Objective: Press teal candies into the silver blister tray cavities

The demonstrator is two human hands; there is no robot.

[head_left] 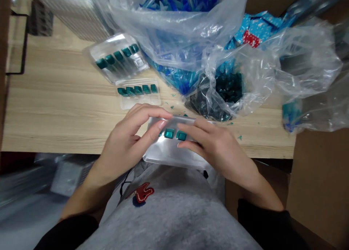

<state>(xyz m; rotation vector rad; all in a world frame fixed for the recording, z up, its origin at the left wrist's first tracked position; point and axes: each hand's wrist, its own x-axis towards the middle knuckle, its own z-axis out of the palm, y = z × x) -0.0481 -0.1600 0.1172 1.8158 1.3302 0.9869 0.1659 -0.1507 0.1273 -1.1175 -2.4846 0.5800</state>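
Note:
A clear plastic tray [174,153] lies at the table's front edge, close to my body. Two shiny green square pieces [169,133] show in it, and a bit of green shows by my left thumb. My left hand [131,137] is curled at the tray's back left, index finger along the far edge and thumb over the tray, seemingly gripping it. My right hand [211,142] reaches in from the right, with index finger and thumb closed around the right-hand green square piece [181,135]. Its other fingers are curled and partly hidden.
Two clear trays, one farther back [116,66] and one nearer [139,103], hold rows of green pieces. Behind stands a large plastic bag [177,35] of blue pieces. Right of it, an open bag [218,97] holds dark green pieces. Green scraps dot the wooden table [60,111].

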